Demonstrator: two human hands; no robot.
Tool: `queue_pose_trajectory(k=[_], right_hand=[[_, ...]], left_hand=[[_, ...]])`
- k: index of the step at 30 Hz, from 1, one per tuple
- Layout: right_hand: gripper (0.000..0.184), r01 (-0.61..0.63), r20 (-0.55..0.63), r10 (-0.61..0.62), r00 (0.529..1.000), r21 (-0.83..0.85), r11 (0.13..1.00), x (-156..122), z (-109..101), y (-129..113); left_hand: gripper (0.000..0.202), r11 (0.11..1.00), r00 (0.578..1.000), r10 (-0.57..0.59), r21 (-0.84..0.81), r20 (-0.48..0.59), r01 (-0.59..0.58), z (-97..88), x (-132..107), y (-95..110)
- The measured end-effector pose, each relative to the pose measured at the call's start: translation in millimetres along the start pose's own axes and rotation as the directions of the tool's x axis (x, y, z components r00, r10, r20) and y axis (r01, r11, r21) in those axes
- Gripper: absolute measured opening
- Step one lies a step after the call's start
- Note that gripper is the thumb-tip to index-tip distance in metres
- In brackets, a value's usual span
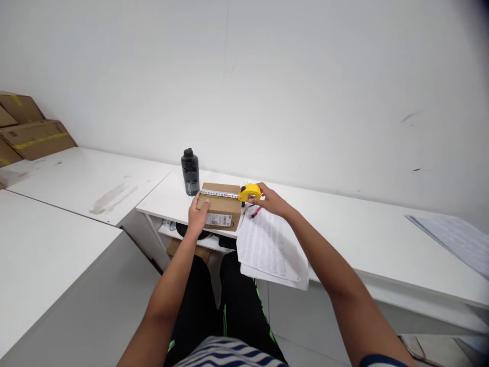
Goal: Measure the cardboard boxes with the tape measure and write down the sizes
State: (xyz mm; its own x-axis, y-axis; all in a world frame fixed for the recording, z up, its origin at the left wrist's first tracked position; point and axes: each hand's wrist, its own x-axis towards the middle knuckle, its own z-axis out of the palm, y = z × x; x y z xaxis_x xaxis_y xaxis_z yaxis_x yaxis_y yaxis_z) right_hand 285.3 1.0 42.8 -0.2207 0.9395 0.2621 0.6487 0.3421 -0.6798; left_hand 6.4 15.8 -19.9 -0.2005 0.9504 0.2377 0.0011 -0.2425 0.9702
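Note:
A small brown cardboard box (222,206) with a white label on its front side sits at the desk's front edge. Across its top lies the drawn-out blade of a yellow tape measure (250,192), numbers facing up. My right hand (272,199) is closed around the tape's case at the box's right end. At the left end, my left hand (198,213) grips the box, thumb on the top face, fingers by the blade's end. Whether those fingers also pinch the blade's tip is too small to tell.
A black bottle (190,172) stands behind the box to the left. Printed sheets (267,244) overhang the desk's front edge, with a red pen (255,212) on them. More papers (454,239) lie far right. Cardboard boxes (38,140) are stacked far left. The wall (267,92) rises behind the desk.

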Motion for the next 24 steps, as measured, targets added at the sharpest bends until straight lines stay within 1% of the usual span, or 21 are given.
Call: queue_pose_trajectory(k=[6, 11, 14, 18, 21, 24], right_hand=[[0.042, -0.010, -0.008, 0.010, 1.000, 0.006, 1.000, -2, 1, 4], [0.045, -0.018, 0.003, 0.018, 1.000, 0.008, 1.000, -3, 0, 5], [0.045, -0.023, -0.007, 0.023, 1.000, 0.016, 1.000, -3, 1, 4], [0.045, -0.030, -0.029, 0.031, 0.999, 0.034, 0.999, -4, 1, 2], [0.045, -0.035, -0.059, 0.037, 0.998, 0.031, 0.999, -1, 2, 1], [0.046, 0.006, -0.074, -0.004, 0.997, 0.034, 0.999, 8, 10, -8]], left_hand=[[0.058, 1.000, 1.000, -0.005, 0.019, 0.006, 0.005, -2.3, 0, 1], [0.060, 0.999, 1.000, -0.002, 0.032, 0.009, 0.001, -3.8, 0, 0], [0.061, 1.000, 1.000, 0.007, 0.009, 0.016, -0.007, -4.4, 1, -4], [0.061, 1.000, 1.000, -0.011, -0.019, 0.018, 0.011, -4.8, 1, -5], [0.061, 1.000, 1.000, -0.015, -0.016, 0.021, 0.016, -4.7, -1, -2], [0.061, 1.000, 1.000, -0.015, -0.016, 0.019, 0.015, -4.1, -3, 1]])
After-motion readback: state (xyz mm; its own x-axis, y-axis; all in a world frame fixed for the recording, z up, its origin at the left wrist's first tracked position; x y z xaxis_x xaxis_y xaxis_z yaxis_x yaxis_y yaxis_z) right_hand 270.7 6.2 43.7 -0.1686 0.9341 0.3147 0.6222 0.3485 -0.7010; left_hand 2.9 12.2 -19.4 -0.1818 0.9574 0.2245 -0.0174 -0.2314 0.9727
